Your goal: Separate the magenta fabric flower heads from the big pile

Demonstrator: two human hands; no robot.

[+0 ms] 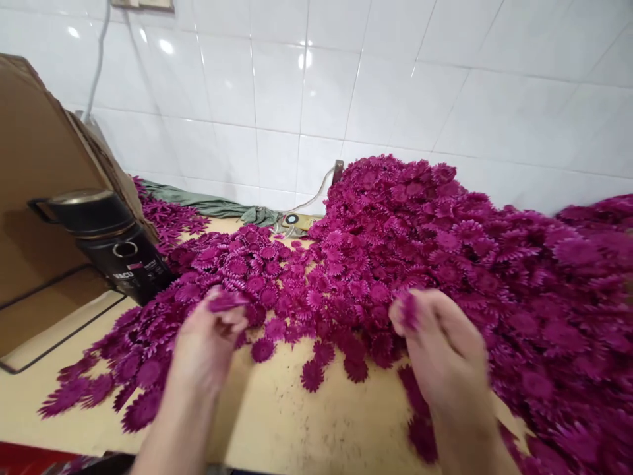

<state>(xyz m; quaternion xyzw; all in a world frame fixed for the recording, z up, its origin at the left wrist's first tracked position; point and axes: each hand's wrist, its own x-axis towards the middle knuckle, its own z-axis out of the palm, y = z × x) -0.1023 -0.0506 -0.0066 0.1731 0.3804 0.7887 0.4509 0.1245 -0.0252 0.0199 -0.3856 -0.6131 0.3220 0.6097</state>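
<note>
My left hand (210, 336) is closed on a purple artificial flower piece (226, 302), raised above the left part of the tabletop. On the other side, my right hand (440, 336) pinches another purple flower piece (409, 310), blurred by motion. Below and beyond both hands lie many loose flat flower pieces with jagged petal edges. A large heap (420, 224) of them rises at the right, and a lower pile (232, 264) spreads at the left. Several single pieces (312, 375) rest on the wooden table (321, 422) between my wrists.
A black vacuum bottle (116, 244) stands at the left before a cardboard box (44, 185). Green cloth (198, 201) lies along the white tiled wall (277, 86). A small yellowish item with a round dark mark (293, 220) sits at the table's back, near a thin cord.
</note>
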